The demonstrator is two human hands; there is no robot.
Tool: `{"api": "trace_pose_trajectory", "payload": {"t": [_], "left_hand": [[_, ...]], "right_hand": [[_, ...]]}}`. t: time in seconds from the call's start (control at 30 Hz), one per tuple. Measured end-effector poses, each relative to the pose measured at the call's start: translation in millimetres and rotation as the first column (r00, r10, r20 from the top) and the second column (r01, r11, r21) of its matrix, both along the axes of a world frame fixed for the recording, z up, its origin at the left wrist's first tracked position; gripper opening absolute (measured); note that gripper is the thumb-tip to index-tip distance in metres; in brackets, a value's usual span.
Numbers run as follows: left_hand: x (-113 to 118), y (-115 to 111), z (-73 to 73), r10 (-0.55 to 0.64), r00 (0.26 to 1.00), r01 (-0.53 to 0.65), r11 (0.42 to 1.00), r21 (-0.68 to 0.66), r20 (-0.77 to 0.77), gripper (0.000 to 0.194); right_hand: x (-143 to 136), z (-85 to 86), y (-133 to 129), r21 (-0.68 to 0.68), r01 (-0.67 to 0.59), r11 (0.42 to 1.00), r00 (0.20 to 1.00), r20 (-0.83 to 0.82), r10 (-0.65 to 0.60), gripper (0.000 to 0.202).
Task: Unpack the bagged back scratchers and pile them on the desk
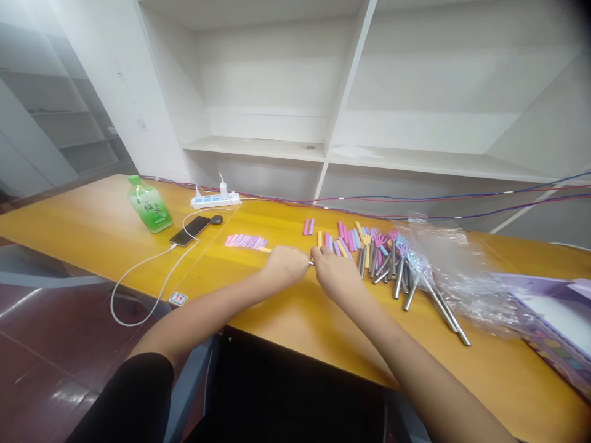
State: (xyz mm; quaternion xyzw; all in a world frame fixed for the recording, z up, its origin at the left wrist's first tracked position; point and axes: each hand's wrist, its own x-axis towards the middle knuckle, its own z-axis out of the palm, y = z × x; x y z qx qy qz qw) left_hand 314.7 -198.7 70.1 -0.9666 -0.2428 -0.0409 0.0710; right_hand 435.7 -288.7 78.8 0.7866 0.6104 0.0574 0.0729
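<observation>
Between my two hands is a telescopic back scratcher, mostly covered by my fingers. Its yellow grip (265, 250) sticks out past my left hand (287, 263), which is closed round it. My right hand (330, 269) is closed on the other end, with a short bit of metal rod showing in the gap. To the right lies a pile of back scratchers with metal rods (399, 277) and hand-shaped heads (379, 239) in several colours. Loose coloured grips (344, 232) lie behind my right hand. Left of my left hand is a row of pink and purple labels (245, 241).
A green bottle (150, 206), a phone (190, 231) on a white cable and a power strip (216, 199) stand at the left. Crumpled plastic bags (466, 271) and a purple box (545, 295) lie at the right. White shelves (258, 146) rise behind the table (286, 314).
</observation>
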Motion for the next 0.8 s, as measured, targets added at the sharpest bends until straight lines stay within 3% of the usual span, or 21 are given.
{"api": "trace_pose_trajectory", "payload": {"t": [0.13, 0.33, 0.6, 0.8], "left_hand": [[-14.0, 17.9, 0.6, 0.032, 0.998, -0.033, 0.999, 0.039, 0.045, 0.037], [-43.8, 44.8, -1.6, 0.053, 0.992, -0.062, 0.995, 0.08, 0.115, 0.036], [-56.5, 49.8, -5.1, -0.033, 0.985, 0.009, 0.99, 0.143, 0.169, 0.039], [-53.8, 50.8, -1.9, -0.074, 0.984, 0.045, 0.983, 0.177, 0.163, 0.041]], "right_hand": [[13.6, 0.2, -5.1, 0.005, 0.028, 1.0, 0.999, 0.027, -0.028, 0.036], [36.2, 0.9, -17.7, -0.017, 0.016, 1.0, 0.999, 0.052, -0.015, 0.038], [42.4, 8.3, -30.3, -0.051, -0.067, 0.996, 0.993, 0.097, 0.071, 0.034], [46.8, 14.6, -38.0, -0.059, -0.105, 0.993, 0.985, 0.129, 0.112, 0.045]]}}
